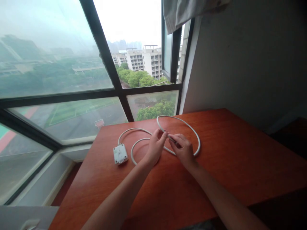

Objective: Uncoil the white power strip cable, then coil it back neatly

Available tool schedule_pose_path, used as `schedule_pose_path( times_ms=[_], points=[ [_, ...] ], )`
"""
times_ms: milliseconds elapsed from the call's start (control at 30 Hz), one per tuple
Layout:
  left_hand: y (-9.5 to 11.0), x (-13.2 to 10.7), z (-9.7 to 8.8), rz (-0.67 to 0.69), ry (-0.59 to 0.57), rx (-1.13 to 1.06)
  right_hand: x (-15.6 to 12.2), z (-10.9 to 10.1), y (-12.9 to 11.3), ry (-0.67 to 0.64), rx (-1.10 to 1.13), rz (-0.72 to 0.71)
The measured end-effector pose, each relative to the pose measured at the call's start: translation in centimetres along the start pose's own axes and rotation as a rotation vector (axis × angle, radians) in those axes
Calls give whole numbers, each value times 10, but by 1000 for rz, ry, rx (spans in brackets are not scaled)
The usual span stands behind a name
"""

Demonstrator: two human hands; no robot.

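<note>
A white cable point(198, 137) lies in loose loops on the reddish-brown table and runs to a small white box point(120, 154) with its underside facing up. My left hand point(156, 146) is closed, pinching the cable between thumb and fingers near the middle of the loops. Just to its right, my right hand point(183, 148) is closed around a stretch of the same cable near what looks like its end. My fingers partly cover that piece, and its exact shape cannot be made out. The box rests on the tabletop left of my left hand.
The wooden table point(230, 153) reaches up to a dark-framed window point(122, 92) at the far side. One window pane point(169, 54) stands open, with a grey curtain point(184, 12) hanging above it. A dark wall point(240, 64) rises behind the table on the right.
</note>
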State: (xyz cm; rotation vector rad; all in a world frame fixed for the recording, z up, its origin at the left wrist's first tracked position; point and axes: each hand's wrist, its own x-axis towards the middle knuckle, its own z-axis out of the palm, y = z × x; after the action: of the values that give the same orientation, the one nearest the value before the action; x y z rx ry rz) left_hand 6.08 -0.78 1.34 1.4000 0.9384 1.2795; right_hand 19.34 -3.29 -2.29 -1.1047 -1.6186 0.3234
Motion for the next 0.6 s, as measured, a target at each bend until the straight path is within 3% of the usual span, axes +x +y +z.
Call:
schedule_pose_path(
  times_ms=[167,367,533,600],
  points=[
    [1,6,-2,-6,1,-10,1,-1,-1,-52,-78,-84],
    [16,19,-27,35,116,41,7,-6,8,-21,-81,-62],
    [33,28,-52,60,189,-76,24,-36,33,95,-163,-15],
    [41,28,-62,62,165,-175,40,-52,48,179,-210,20]
  ],
)
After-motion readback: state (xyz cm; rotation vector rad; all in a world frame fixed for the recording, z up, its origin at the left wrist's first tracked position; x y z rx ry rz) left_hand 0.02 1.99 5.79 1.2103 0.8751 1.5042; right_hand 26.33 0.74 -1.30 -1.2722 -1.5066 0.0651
